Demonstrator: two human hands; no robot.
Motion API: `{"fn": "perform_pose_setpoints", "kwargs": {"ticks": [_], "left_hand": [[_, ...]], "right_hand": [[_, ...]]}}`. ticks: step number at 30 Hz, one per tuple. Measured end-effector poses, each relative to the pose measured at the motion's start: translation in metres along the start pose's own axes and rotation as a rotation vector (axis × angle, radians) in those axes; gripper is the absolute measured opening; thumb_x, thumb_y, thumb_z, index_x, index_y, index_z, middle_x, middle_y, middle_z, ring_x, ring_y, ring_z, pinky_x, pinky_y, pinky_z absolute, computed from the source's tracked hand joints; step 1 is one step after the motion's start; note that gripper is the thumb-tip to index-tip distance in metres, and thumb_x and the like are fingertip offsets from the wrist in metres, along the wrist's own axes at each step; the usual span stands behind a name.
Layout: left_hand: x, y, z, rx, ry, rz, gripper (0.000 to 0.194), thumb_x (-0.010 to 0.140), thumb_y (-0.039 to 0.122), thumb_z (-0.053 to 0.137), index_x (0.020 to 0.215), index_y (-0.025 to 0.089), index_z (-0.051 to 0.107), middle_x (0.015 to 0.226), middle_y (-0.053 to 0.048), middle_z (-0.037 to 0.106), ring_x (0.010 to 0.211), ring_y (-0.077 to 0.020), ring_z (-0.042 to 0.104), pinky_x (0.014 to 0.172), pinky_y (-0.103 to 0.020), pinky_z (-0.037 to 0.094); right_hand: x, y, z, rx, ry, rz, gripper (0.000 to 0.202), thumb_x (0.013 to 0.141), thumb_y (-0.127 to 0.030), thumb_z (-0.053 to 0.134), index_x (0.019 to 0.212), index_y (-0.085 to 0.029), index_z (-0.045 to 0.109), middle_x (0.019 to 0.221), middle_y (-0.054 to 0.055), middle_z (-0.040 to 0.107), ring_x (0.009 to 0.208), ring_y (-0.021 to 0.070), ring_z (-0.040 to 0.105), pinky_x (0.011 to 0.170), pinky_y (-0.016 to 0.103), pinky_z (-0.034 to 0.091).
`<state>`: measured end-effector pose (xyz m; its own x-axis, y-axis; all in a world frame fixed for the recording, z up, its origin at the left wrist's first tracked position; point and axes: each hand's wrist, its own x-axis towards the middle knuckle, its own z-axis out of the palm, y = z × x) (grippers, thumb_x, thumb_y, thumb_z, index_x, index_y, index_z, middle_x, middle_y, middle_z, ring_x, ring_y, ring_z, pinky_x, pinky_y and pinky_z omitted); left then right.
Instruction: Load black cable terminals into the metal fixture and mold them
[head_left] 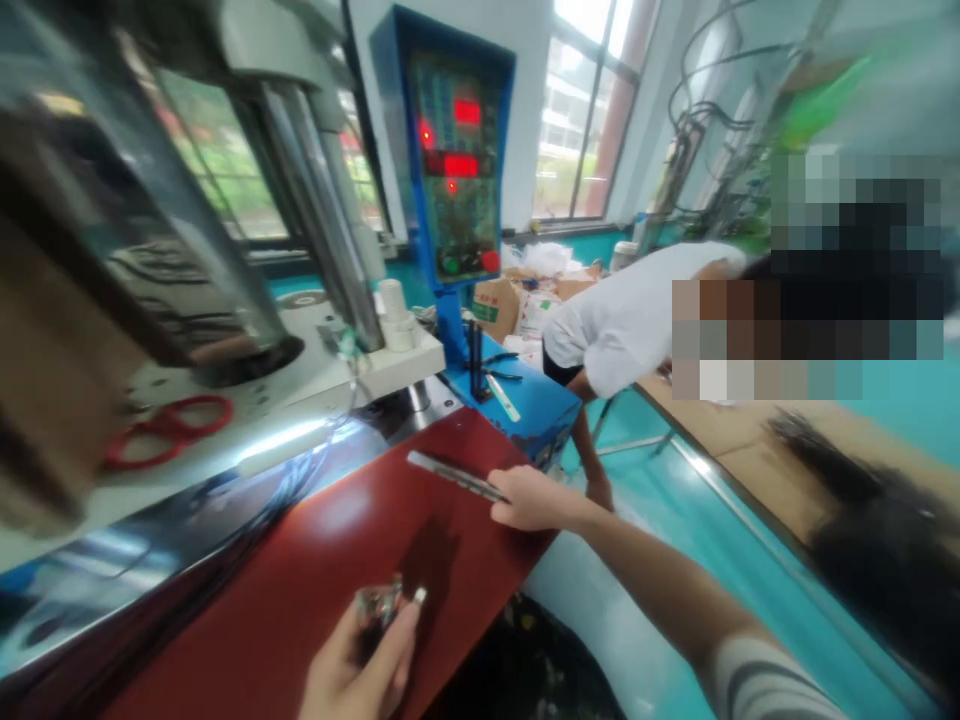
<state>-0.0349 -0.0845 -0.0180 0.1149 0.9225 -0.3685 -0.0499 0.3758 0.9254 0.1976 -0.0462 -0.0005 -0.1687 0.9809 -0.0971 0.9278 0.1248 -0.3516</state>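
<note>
My left hand (pixel 358 665) is low in the picture over the red tabletop (pixel 315 560) and grips a small shiny metal part (pixel 382 603) between thumb and fingers. My right hand (pixel 531 497) reaches out to the table's far right edge and holds the near end of a long flat metal strip (pixel 450 472) that lies on the red surface. The picture is blurred by motion.
A big press machine (pixel 225 200) fills the left, with red scissors (pixel 169 428) on its white base. A blue control box (pixel 457 160) with red displays stands behind the table. A person in a white shirt (pixel 630 310) bends over on the right beside a wooden bench (pixel 750 440).
</note>
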Motion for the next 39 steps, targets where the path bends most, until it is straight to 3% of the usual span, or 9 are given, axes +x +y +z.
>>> {"fn": "perform_pose_setpoints", "kwargs": {"ticks": [5,9,13,19,30,36,39], "left_hand": [[-0.002,0.006,0.012,0.125,-0.124,0.093,0.035,0.07,0.048,0.057,0.064,0.015,0.048,0.042,0.005,0.04,0.036,-0.004,0.028,0.036,-0.016,0.017],[0.007,0.002,0.012,0.141,-0.191,0.065,0.031,0.073,0.043,0.054,0.061,0.017,0.044,0.041,0.005,0.042,0.033,-0.0047,0.029,0.035,-0.018,0.021],[0.009,0.002,0.013,0.17,-0.199,0.09,0.024,0.073,0.037,0.056,0.063,0.016,0.048,0.041,0.006,0.042,0.034,-0.0048,0.029,0.037,-0.018,0.023],[0.011,0.005,0.016,0.229,-0.221,0.179,0.019,0.071,0.029,0.057,0.062,0.013,0.057,0.041,0.007,0.041,0.038,-0.0056,0.031,0.043,-0.019,0.027],[0.013,0.007,0.015,0.313,-0.307,0.242,0.02,0.073,0.022,0.051,0.06,0.015,0.063,0.059,0.002,0.061,0.052,-0.0097,0.049,0.053,-0.019,0.035],[0.016,0.002,0.015,0.31,-0.27,0.226,0.022,0.076,0.027,0.05,0.058,0.015,0.056,0.05,0.003,0.054,0.043,-0.008,0.043,0.048,-0.02,0.033],[0.018,0.002,0.009,0.269,-0.182,0.261,0.024,0.078,0.036,0.049,0.066,0.015,0.053,0.052,0.004,0.05,0.044,-0.0075,0.039,0.046,-0.019,0.03]], "right_hand": [[-0.011,-0.017,0.02,0.438,-0.148,-0.016,0.019,0.083,-0.022,0.029,0.08,-0.017,0.047,0.043,-0.007,0.047,0.031,0.0073,0.046,0.033,0.015,0.032],[-0.013,-0.045,0.037,1.085,-0.029,0.116,0.031,0.087,-0.04,0.033,0.096,-0.016,0.05,0.04,-0.009,0.044,0.028,0.0072,0.04,0.03,0.016,0.027],[-0.011,-0.069,0.049,1.356,0.017,0.16,0.04,0.084,-0.045,0.039,0.107,-0.015,0.051,0.049,-0.006,0.05,0.028,0.0062,0.042,0.027,0.016,0.026],[-0.011,-0.074,0.055,1.383,0.011,0.143,0.039,0.083,-0.042,0.042,0.105,-0.012,0.054,0.052,-0.004,0.053,0.028,0.0068,0.044,0.026,0.015,0.028],[-0.013,-0.076,0.057,1.222,0.057,0.087,0.033,0.086,-0.042,0.04,0.098,-0.015,0.055,0.05,-0.007,0.047,0.031,0.0059,0.042,0.03,0.016,0.031],[-0.013,-0.083,0.056,1.145,0.105,0.082,0.032,0.086,-0.043,0.037,0.093,-0.016,0.054,0.048,-0.008,0.045,0.033,0.0067,0.042,0.032,0.017,0.033],[-0.013,-0.082,0.053,1.201,0.108,0.117,0.033,0.086,-0.045,0.036,0.082,-0.016,0.052,0.05,-0.006,0.048,0.033,0.007,0.044,0.032,0.017,0.034]]}}
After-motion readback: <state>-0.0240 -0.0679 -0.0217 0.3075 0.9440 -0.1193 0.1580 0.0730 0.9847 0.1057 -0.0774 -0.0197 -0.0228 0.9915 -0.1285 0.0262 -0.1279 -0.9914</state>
